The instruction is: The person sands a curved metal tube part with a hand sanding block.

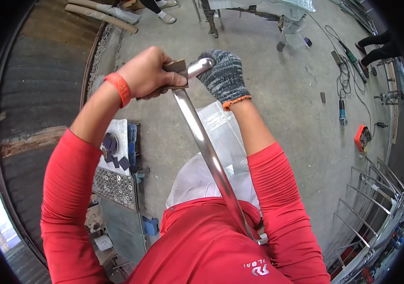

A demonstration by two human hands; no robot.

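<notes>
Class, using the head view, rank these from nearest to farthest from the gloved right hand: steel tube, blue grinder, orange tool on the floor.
1. Steel tube: gripped in the right hand.
2. Blue grinder: floor, to its right.
3. Orange tool: floor, farther right.

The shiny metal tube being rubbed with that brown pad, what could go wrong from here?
The bare left hand pinches the brown abrasive pad against the shiny metal tube; a slip could scrape skin. The tube's lower end seems braced only against the red shirt, so it might slide.
</notes>
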